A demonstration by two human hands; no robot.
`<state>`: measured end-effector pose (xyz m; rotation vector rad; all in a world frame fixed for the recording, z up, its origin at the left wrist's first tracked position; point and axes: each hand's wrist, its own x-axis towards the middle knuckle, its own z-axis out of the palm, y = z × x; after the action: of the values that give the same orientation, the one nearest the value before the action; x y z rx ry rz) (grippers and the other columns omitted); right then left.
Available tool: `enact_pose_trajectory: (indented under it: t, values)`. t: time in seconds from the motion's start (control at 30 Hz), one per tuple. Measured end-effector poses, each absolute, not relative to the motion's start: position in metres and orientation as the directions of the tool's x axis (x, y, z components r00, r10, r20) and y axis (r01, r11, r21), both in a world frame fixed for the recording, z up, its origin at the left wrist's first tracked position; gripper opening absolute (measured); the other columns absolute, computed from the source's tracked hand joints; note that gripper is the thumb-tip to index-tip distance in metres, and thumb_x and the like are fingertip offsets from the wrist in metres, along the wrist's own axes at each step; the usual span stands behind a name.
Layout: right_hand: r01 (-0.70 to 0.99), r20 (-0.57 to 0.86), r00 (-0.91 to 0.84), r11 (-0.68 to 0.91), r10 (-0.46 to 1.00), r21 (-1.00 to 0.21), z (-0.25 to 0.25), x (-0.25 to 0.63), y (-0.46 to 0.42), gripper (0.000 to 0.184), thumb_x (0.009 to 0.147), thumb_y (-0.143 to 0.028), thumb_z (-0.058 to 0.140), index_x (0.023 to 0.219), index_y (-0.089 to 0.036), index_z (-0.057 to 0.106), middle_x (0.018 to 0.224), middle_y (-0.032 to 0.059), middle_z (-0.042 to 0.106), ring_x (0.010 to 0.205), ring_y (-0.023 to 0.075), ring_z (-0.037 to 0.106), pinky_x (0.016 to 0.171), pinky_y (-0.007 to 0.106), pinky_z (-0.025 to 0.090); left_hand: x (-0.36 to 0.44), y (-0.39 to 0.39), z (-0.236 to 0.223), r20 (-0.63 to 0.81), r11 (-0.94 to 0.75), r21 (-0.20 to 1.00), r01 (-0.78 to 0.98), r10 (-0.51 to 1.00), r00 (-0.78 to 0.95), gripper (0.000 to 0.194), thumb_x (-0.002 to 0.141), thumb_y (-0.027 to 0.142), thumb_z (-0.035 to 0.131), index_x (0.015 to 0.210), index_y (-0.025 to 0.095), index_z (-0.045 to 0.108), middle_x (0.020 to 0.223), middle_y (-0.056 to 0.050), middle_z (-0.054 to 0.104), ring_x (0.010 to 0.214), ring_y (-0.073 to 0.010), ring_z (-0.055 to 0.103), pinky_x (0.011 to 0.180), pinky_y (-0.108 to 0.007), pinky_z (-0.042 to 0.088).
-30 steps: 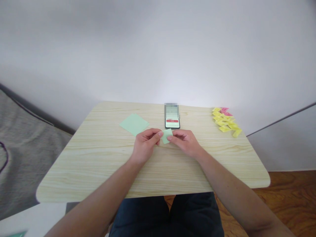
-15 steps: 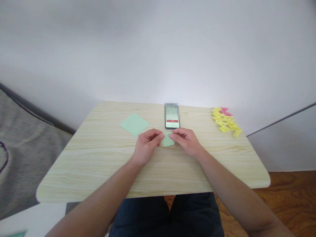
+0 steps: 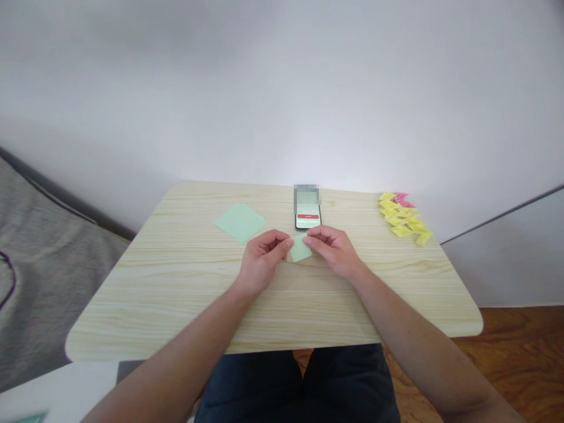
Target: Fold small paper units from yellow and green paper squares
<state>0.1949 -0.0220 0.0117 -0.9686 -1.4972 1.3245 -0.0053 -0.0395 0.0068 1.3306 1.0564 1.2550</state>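
Between my hands is a small folded piece of light green paper (image 3: 300, 249), slightly tilted above the table. My left hand (image 3: 263, 258) pinches its left edge between thumb and fingers. At its upper right corner, the thumb and fingers of my right hand (image 3: 331, 249) close on the same paper. Larger light green paper (image 3: 240, 222) lies flat, turned like a diamond, beyond my left hand. A phone (image 3: 307, 208) with a lit screen and a red bar lies just beyond the held paper; part of its screen is blurred out.
The pale wood-grain table (image 3: 176, 282) stands against a white wall (image 3: 282, 94). Several folded yellow paper pieces (image 3: 402, 216) lie at the far right, beside pink folded paper (image 3: 403, 200). Grey cloth (image 3: 44, 264) is left of the table.
The small green paper has turned a little and lies slightly lower between my hands. My right thumb has shifted from its face to its upper right corner. The flat paper and phone stay put.
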Motion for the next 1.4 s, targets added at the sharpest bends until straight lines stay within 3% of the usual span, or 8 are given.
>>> enact_pose_trajectory:
  t: [0.2,0.5,0.63,0.7,0.8,0.97,1.2,1.4]
  values:
    - [-0.036,0.088,-0.308,0.081,0.947,-0.996,0.009,0.197,-0.019,0.019,0.085,-0.039,0.077,0.086,-0.02,0.074,0.076,0.0015,0.074,0.072,0.0156,0.068,0.075,0.031,0.053,-0.005,-0.038,0.008,0.145,-0.145,0.986,-0.077,0.989,-0.012,0.019,0.085,0.036,0.076,0.081,0.017,0.073,0.062,0.003,0.058,0.059,-0.0105,0.049,0.059,-0.025,0.036]
    - [-0.148,0.048,-0.245,0.012,0.968,-0.989,0.009,0.198,-0.014,0.018,0.08,-0.037,0.082,0.088,-0.022,0.075,0.08,0.0005,0.074,0.072,0.0145,0.067,0.073,0.031,0.055,-0.008,-0.044,0.012,0.19,-0.192,0.981,-0.006,0.97,0.149,0.033,0.092,0.035,0.065,0.065,0.017,0.065,0.064,0.0,0.057,0.067,-0.0137,0.05,0.067,-0.029,0.037]
    - [-0.197,-0.004,-0.263,-0.058,0.965,-0.979,0.007,0.199,-0.013,0.019,0.077,-0.034,0.085,0.09,-0.023,0.075,0.084,-0.001,0.073,0.076,0.0134,0.066,0.074,0.028,0.054,-0.006,-0.043,0.011,0.201,-0.197,0.974,-0.108,0.979,0.02,0.009,0.089,0.026,0.067,0.092,0.02,0.072,0.071,0.001,0.06,0.071,-0.0145,0.053,0.07,-0.028,0.04]
    - [-0.204,-0.04,-0.278,-0.1,0.96,-0.974,0.008,0.199,-0.014,0.02,0.076,-0.033,0.085,0.09,-0.023,0.074,0.082,-0.0017,0.072,0.075,0.0127,0.065,0.072,0.027,0.052,-0.005,-0.042,0.01,0.199,-0.194,0.972,-0.13,0.98,0.026,0.02,0.085,0.023,0.071,0.104,0.022,0.073,0.08,0.0,0.065,0.078,-0.0154,0.056,0.073,-0.028,0.041]
    - [-0.182,-0.076,-0.294,-0.134,0.953,-0.974,0.009,0.198,-0.015,0.021,0.076,-0.032,0.084,0.092,-0.023,0.073,0.079,-0.002,0.07,0.071,0.0119,0.063,0.068,0.025,0.05,-0.007,-0.042,0.008,0.215,-0.212,0.976,-0.047,0.973,0.077,0.021,0.084,0.024,0.072,0.105,0.023,0.075,0.093,-0.002,0.069,0.083,-0.0161,0.057,0.075,-0.029,0.043]
    - [-0.123,-0.091,-0.301,-0.133,0.949,-0.983,0.013,0.196,-0.016,0.023,0.075,-0.033,0.084,0.091,-0.022,0.073,0.071,-0.0034,0.066,0.063,0.0108,0.058,0.063,0.025,0.048,-0.006,-0.044,0.008,0.235,-0.246,0.964,0.096,0.966,0.109,0.012,0.083,0.023,0.071,0.094,0.022,0.077,0.087,-0.002,0.07,0.08,-0.0162,0.058,0.075,-0.029,0.044]
    - [-0.167,-0.068,-0.319,-0.126,0.945,-0.978,0.009,0.195,-0.015,0.034,0.085,-0.054,0.073,0.092,-0.021,0.071,0.075,-0.0004,0.069,0.067,0.0135,0.063,0.066,0.028,0.053,-0.002,-0.041,0.001,0.235,-0.219,0.953,0.209,0.97,-0.055,0.016,0.084,0.035,0.074,0.089,0.019,0.073,0.08,-0.001,0.068,0.07,-0.0141,0.055,0.067,-0.028,0.043]
    - [-0.094,0.03,-0.362,-0.004,0.932,-0.996,0.006,0.195,-0.018,0.048,0.077,-0.04,0.085,0.116,-0.026,0.061,0.084,-0.0005,0.072,0.075,0.017,0.068,0.07,0.032,0.055,-0.001,-0.042,0.001,0.282,-0.264,0.949,0.172,0.956,-0.087,0.031,0.088,0.029,0.07,0.117,0.023,0.062,0.072,0.004,0.062,0.066,-0.0123,0.054,0.065,-0.026,0.042]
